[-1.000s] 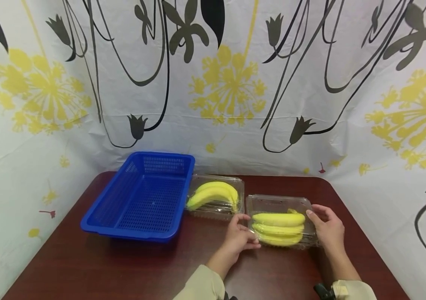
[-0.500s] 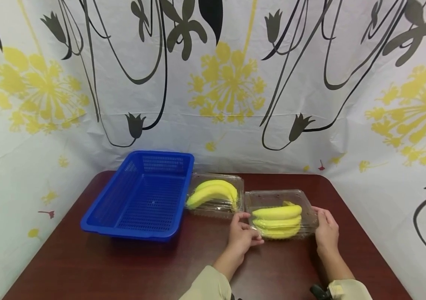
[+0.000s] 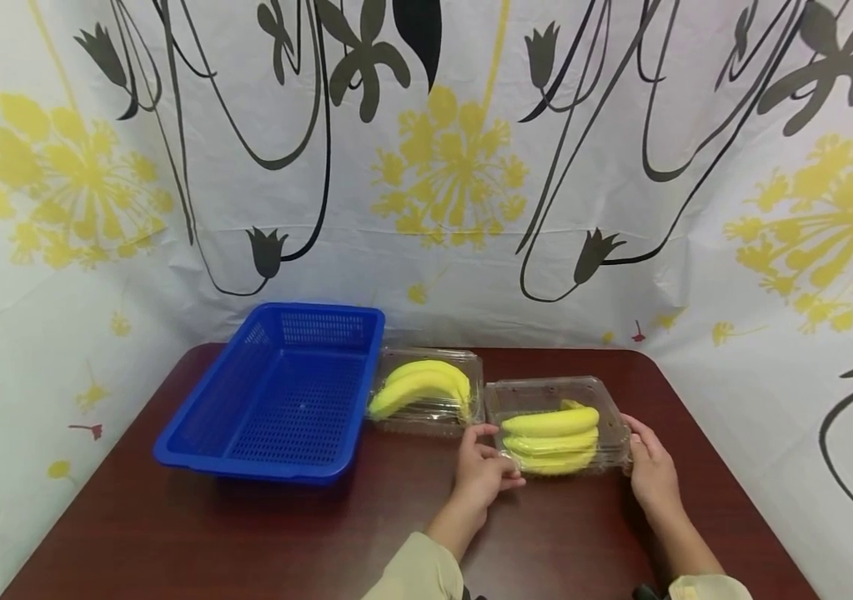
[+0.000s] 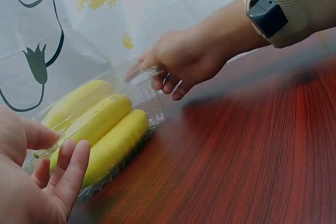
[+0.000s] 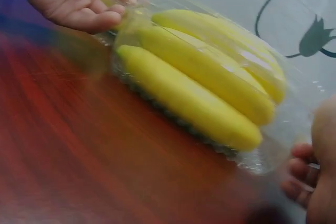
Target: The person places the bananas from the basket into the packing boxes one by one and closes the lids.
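A clear plastic clamshell box with several yellow bananas inside lies at the table's right side in the head view. My left hand pinches its near left corner, thumb on the plastic, the other fingers partly bent. At the opposite end my right hand grips the box's right side. Up close in the left wrist view, the bananas lie side by side under the film-like lid. In the right wrist view the right hand is only partly visible at the edge.
A second clear box of bananas stands just left of the held one, almost touching it. Farther left is a blue slotted plastic basket, with nothing seen inside. Patterned cloth hangs behind the dark red-brown table.
The held box has shifted slightly away and to the left, towards the second box. My right hand has moved from its upper right edge to lower on its right side.
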`<state>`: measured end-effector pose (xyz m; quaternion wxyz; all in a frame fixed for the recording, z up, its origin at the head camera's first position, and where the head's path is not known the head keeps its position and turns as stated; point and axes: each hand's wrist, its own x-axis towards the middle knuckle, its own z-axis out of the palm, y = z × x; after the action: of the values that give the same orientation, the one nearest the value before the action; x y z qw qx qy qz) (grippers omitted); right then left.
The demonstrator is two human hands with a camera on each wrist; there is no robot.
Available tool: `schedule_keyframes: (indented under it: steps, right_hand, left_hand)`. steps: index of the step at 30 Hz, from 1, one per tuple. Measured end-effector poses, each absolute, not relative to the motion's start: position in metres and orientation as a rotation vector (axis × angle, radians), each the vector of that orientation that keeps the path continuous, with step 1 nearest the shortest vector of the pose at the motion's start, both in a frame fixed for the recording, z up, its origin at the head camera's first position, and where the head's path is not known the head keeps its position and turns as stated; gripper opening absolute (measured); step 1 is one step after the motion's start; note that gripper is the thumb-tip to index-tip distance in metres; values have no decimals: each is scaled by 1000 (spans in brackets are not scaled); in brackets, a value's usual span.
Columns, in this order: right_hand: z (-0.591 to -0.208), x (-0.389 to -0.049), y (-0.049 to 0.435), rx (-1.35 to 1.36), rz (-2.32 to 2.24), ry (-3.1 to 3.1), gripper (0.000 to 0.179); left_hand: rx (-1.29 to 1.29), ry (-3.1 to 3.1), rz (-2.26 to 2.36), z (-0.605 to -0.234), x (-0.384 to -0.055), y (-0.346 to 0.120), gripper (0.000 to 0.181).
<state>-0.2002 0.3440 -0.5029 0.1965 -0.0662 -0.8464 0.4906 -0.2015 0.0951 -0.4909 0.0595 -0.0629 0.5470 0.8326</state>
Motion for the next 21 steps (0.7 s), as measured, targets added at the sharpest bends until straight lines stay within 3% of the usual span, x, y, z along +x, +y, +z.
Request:
schedule_keyframes:
  steps: [12,21]
  right_hand:
    - [-508,-207,326,-445,1059,-2223,32]
    - [-500,-207,326,-612,1811,-1865,22]
  left_hand:
    - [-195,1662,2524,-488,-204,96,58]
    - [-175,1729,2588,-493,-203,99,48]
